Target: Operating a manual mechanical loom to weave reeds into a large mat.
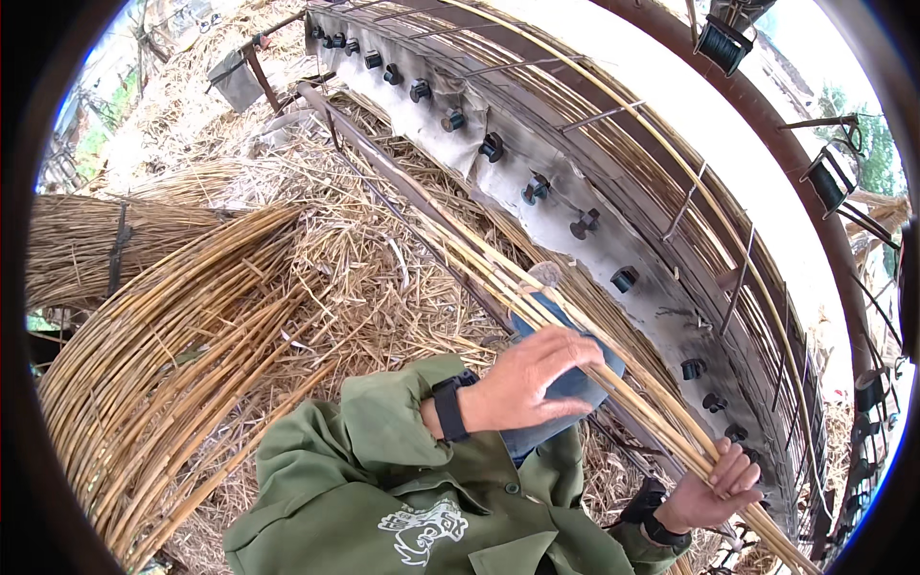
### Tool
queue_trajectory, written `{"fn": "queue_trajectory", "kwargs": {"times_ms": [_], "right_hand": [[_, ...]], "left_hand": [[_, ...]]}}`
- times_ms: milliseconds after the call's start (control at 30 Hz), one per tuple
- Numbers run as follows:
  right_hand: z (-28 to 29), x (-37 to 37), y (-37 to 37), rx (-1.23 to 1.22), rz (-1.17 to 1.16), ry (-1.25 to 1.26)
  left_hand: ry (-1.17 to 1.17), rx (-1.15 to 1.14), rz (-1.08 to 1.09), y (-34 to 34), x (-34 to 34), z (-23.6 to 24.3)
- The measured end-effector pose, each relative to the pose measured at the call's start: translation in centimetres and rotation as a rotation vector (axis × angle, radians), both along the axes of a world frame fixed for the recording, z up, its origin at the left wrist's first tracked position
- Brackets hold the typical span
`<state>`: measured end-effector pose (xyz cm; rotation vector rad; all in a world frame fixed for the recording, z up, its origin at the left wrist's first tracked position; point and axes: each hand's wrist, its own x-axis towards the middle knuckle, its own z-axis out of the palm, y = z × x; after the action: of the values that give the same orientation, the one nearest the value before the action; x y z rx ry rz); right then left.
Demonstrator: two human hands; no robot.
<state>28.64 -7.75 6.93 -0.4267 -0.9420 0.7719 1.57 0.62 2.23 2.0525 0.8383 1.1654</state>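
A slim bunch of long yellow-brown reed stalks (655, 410) runs slantwise in front of me, from upper left to lower right. My right hand (714, 487) is closed round the stalks near their lower right part. Farther up, my left hand (532, 377) lies over the near side of the bunch, fingers stretched out and thumb apart. Its fingertips are at the stalks; whether they touch cannot be told. Under the bunch, part of a blue-clad leg (573, 383) shows.
A big pile of reed stalks (158, 383) fans out at left, beside a tied bundle (72, 247). Loose straw (345, 287) covers the ground. Along the curved metal frame (652, 206) sit several dark spools (536, 188); more wire spools (826, 182) hang at right.
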Motion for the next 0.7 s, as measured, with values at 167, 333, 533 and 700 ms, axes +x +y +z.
{"fn": "queue_trajectory", "kwargs": {"times_ms": [167, 333, 533, 700], "right_hand": [[5.8, 3.3, -4.5, 0.137, 0.113, 0.079], [10.1, 5.1, -5.8, 0.220, 0.210, 0.118], [14.2, 4.3, -3.3, 0.102, 0.392, 0.089], [6.8, -3.3, 4.5, 0.071, 0.390, -0.317]], "left_hand": [[0.404, 0.225, -0.039, 3.3, 0.0, -2.4], [0.428, 0.087, -0.350, 2.2, 2.4, -4.7], [0.251, 0.058, -0.289, 0.5, 3.1, -5.9], [0.087, 0.091, -0.046, 1.4, 0.8, -5.8]]}}
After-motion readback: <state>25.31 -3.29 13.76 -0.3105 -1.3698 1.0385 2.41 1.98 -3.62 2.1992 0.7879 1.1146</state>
